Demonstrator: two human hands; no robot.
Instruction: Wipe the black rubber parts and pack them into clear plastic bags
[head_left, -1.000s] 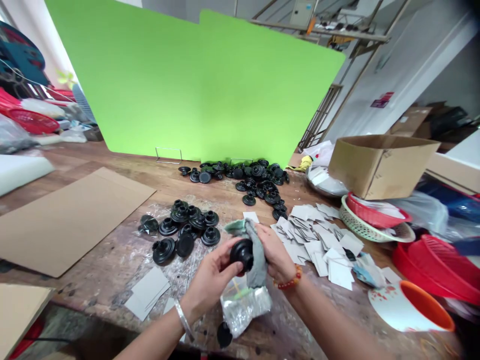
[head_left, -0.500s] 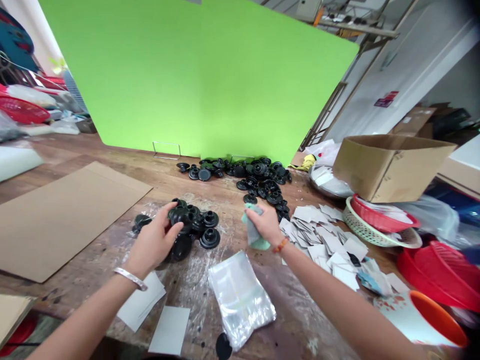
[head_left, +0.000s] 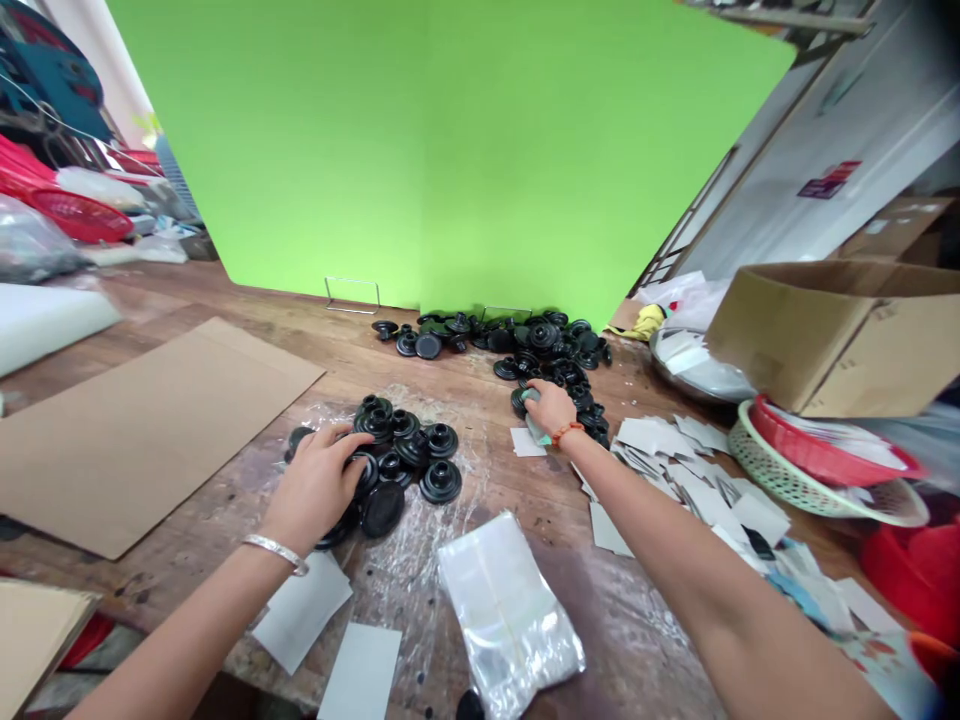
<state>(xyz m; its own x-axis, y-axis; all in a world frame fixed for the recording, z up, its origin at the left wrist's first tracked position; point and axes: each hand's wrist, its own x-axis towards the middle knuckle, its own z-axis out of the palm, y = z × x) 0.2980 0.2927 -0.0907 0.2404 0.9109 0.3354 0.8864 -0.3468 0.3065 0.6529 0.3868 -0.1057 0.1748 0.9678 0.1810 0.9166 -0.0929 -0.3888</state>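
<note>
My left hand rests on the near pile of black round parts, which lies on a clear plastic sheet. Its fingers curl over one black part at the pile's left edge. My right hand is stretched out to the far pile of black parts beneath the green screen. It is closed round a grey-green cloth and touches a black part at that pile's near edge.
A stack of clear plastic bags lies near the front edge, with white cards to its left. More loose white cards spread at the right. Also here: a cardboard sheet, a cardboard box, baskets and a metal bowl.
My hands were together, wiping a black part with the cloth. The left hand has carried that part to the near pile; the right hand has reached to the far pile with the cloth.
</note>
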